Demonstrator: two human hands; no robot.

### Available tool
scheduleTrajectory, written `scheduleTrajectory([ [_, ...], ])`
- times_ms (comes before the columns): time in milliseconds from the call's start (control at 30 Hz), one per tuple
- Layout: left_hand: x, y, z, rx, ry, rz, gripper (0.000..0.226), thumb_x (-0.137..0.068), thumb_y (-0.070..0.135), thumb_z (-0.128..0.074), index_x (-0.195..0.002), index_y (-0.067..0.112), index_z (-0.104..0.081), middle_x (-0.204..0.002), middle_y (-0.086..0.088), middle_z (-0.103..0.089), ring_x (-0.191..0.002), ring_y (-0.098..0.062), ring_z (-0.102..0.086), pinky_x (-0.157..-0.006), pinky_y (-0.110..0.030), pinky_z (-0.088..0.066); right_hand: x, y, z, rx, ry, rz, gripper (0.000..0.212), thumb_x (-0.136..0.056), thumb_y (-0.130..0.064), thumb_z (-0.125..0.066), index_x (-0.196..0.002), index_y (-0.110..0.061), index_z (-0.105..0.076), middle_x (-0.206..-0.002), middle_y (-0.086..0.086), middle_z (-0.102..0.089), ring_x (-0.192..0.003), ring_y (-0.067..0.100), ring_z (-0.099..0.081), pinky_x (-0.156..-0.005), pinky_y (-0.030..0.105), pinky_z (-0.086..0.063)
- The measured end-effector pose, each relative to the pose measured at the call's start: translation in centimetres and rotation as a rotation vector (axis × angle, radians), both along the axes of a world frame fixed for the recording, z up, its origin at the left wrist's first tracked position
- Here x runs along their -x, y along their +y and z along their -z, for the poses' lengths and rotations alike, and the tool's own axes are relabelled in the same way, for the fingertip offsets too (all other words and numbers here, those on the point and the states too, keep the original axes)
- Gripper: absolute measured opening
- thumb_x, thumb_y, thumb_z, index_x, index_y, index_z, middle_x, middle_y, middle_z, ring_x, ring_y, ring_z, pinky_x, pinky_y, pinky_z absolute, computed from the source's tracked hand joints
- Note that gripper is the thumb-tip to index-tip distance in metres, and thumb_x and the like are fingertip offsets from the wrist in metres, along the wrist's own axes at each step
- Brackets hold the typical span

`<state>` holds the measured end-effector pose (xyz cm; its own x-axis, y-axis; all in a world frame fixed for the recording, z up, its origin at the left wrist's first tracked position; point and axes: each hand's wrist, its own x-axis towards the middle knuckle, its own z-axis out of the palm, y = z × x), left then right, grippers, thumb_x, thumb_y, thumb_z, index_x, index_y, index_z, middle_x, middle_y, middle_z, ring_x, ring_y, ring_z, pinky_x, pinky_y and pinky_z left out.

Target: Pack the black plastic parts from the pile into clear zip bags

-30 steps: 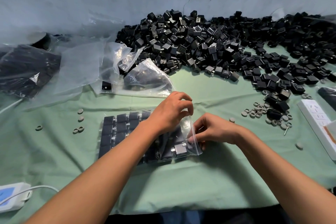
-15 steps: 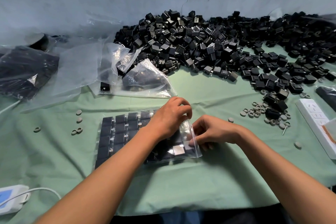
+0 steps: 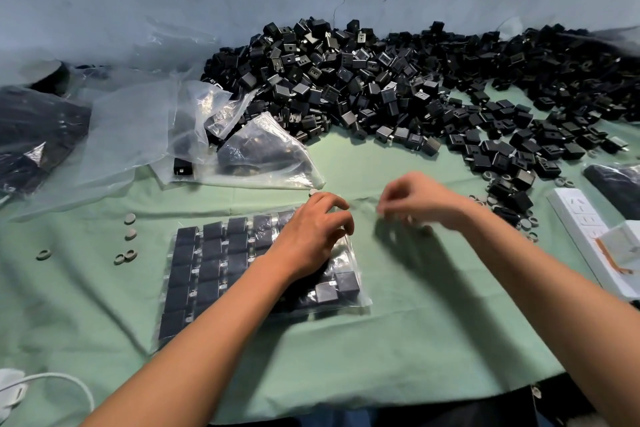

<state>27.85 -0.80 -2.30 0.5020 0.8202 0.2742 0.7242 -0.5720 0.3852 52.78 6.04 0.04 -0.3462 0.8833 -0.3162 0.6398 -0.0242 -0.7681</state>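
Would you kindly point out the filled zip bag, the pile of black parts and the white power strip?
filled zip bag [image 3: 221, 263], head view, on the rows of black parts inside it.
pile of black parts [image 3: 363, 80], head view, middle of the heap.
white power strip [image 3: 576, 215], head view, on its top face.

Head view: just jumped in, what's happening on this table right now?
A person is bagging black parts. The left hand rests on a zip bag lying flat on the green cloth, filled with rows of parts. The right hand hangs blurred beside the bag, fingers curled; whether it holds anything is unclear. The pile lies behind.
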Motion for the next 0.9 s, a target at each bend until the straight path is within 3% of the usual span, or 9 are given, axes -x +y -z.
scheduleTrajectory([
  [33,0.0,0.1,-0.1,0.009,0.009,0.005,0.013,-0.091,0.012,-0.072,-0.1,0.021,-0.068,-0.128,-0.002,-0.057,-0.127,-0.023,-0.046,-0.098,-0.045,-0.047,-0.9,1.8,-0.3,-0.189,-0.087,0.22,0.006,-0.09,-0.017,-0.075,-0.084,-0.016,-0.078,-0.08,0.004,-0.076,-0.07,0.019,-0.064,-0.055,0.024,-0.049],
  [100,-0.1,0.2,-0.2,0.032,0.042,0.018,0.02,-0.091,0.01,-0.07,-0.106,0.024,-0.07,-0.134,-0.002,-0.055,-0.134,-0.022,-0.04,-0.104,-0.046,-0.045,-2.6,4.8,-0.5,-0.467,-0.424,0.479,0.017,-0.093,-0.021,-0.068,-0.108,-0.016,-0.073,-0.112,0.011,-0.071,-0.102,0.028,-0.064,-0.085,0.036,-0.054],
  [167,-0.2,0.5,-0.4,0.049,0.078,0.027,0.026,-0.092,0.007,-0.067,-0.107,0.027,-0.073,-0.139,-0.001,-0.054,-0.141,-0.023,-0.034,-0.108,-0.047,-0.041,-4.0,7.0,0.4,-0.421,-0.64,0.424,0.047,-0.096,-0.024,-0.066,-0.14,-0.016,-0.052,-0.147,0.02,-0.041,-0.135,0.038,-0.041,-0.107,0.051,-0.045],
  [267,-0.3,0.8,-0.8,0.071,0.101,0.021,0.026,-0.092,0.006,-0.067,-0.101,0.03,-0.075,-0.141,0.0,-0.053,-0.144,-0.023,-0.029,-0.111,-0.047,-0.038,-4.6,8.6,1.7,-0.302,-0.723,0.253,0.067,-0.102,-0.022,-0.059,-0.159,-0.022,-0.025,-0.167,0.019,-0.006,-0.152,0.042,-0.009,-0.117,0.057,-0.03],
  [433,0.1,1.2,-1.1,0.1,0.096,0.022,0.018,-0.091,0.012,-0.072,-0.096,0.029,-0.077,-0.14,0.001,-0.053,-0.143,-0.023,-0.029,-0.112,-0.047,-0.037,-3.6,8.3,2.9,-0.499,-0.517,0.394,0.05,-0.095,-0.016,-0.07,-0.141,-0.006,-0.052,-0.139,0.023,-0.054,-0.131,0.041,-0.047,-0.112,0.046,-0.039],
  [567,0.3,1.5,-1.4,0.123,0.087,0.015,0.013,-0.09,0.017,-0.075,-0.094,0.029,-0.077,-0.138,0.002,-0.054,-0.142,-0.022,-0.028,-0.113,-0.044,-0.035,-1.2,4.4,2.1,-0.492,-0.315,0.279,0.055,-0.081,-0.011,-0.085,-0.131,-0.008,-0.063,-0.124,0.014,-0.067,-0.106,0.029,-0.064,-0.098,0.036,-0.05],
  [633,0.5,1.5,-1.6,0.126,0.069,0.015,0.011,-0.088,0.018,-0.077,-0.092,0.029,-0.078,-0.137,0.002,-0.055,-0.141,-0.022,-0.029,-0.114,-0.043,-0.034,0.4,1.5,1.7,-0.454,-0.184,0.142,0.055,-0.076,-0.014,-0.09,-0.127,-0.011,-0.069,-0.118,0.006,-0.066,-0.096,0.02,-0.066,-0.089,0.028,-0.053],
  [800,1.2,1.5,-2.3,0.117,0.037,0.011,0.01,-0.086,0.022,-0.081,-0.091,0.03,-0.078,-0.137,0.001,-0.055,-0.139,-0.023,-0.031,-0.114,-0.038,-0.034,1.5,-4.1,1.8,-0.315,0.041,-0.056,0.038,-0.074,-0.013,-0.091,-0.109,-0.021,-0.079,-0.102,-0.006,-0.073,-0.092,0.015,-0.067,-0.086,0.028,-0.055],
  [900,1.3,1.4,-2.8,0.113,0.016,0.008,0.009,-0.086,0.023,-0.08,-0.091,0.03,-0.077,-0.138,0.001,-0.052,-0.139,-0.021,-0.03,-0.112,-0.037,-0.036,2.1,-6.0,2.2,-0.18,0.222,-0.106,0.036,-0.075,-0.007,-0.09,-0.107,-0.018,-0.079,-0.096,0.007,-0.075,-0.076,0.011,-0.059,-0.077,0.029,-0.054],
])
